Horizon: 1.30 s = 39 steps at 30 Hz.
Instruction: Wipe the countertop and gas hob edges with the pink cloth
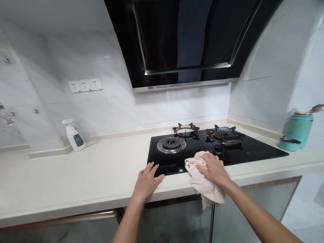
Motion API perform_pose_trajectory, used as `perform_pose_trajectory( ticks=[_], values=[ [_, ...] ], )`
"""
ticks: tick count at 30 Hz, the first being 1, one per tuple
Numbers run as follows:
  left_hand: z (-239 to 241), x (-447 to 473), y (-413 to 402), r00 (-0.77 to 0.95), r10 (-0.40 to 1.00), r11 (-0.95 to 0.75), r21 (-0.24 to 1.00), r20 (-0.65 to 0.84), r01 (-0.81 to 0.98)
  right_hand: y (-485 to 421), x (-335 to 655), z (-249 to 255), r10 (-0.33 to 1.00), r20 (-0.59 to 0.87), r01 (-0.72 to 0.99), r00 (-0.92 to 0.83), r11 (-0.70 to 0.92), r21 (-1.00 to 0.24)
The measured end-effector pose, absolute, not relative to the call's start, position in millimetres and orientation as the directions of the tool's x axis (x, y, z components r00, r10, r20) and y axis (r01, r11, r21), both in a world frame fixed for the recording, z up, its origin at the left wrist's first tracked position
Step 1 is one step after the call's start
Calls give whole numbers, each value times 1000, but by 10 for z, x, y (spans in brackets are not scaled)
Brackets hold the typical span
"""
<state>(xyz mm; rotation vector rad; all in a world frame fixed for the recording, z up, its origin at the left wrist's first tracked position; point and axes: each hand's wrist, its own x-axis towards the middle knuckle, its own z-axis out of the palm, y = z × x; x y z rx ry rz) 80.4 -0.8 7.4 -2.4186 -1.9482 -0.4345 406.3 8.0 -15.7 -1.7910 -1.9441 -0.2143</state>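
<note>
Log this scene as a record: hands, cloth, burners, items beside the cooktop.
Left hand: fingers spread, at the cooktop's front left corner
Right hand: gripping a pink cloth at the cooktop's front edge
Pink cloth: bunched under that hand, hanging past the countertop's edge
Left burner: bare; a pan support stands behind it
Right burner: second pan support in place
Left of cooktop: white spray bottle
Right of cooktop: teal container, teal dish

Cooktop [248, 148], right of centre: smooth, glossy, glass-like. Cloth [202, 182], lower centre: matt, creased fabric. Hood [192, 37], upper centre: glossy panels, metal trim [164, 88]. Spray bottle [75, 137], left: smooth plastic.
</note>
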Motion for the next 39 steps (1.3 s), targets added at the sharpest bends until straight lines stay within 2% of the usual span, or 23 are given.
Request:
perform_pose_trajectory(
  ticks=[8, 15, 20, 28, 32, 35, 39],
  values=[
    [11, 769, 32, 198, 948, -232, 115, 248, 966, -22, 3069, -49, 841, 462, 879, -281, 419, -228],
    [3, 727, 62, 198, 952, -233, 134, 235, 963, -3, 3092, -73, 829, 453, 833, -329, 481, -275],
    [29, 727, 36, 184, 957, -231, 204, 226, 951, -47, 3612, -79, 857, 454, 860, -244, 408, -308],
    [86, 766, -12, 180, 962, -224, 215, 206, 951, -30, 5109, -492, 831, 551, 970, 80, 62, -235],
    [108, 796, -43, 179, 960, -223, 203, 215, 953, -61, 5305, -589, 806, 567, 978, 169, -68, -195],
    [115, 810, -56, 178, 959, -222, 192, 221, 956, -130, 5045, -532, 810, 570, 987, 141, -74, -139],
    [101, 812, -52, 189, 953, -236, 188, 238, 954, -261, 4344, -385, 824, 564, 986, 47, 52, -158]
  ],
)
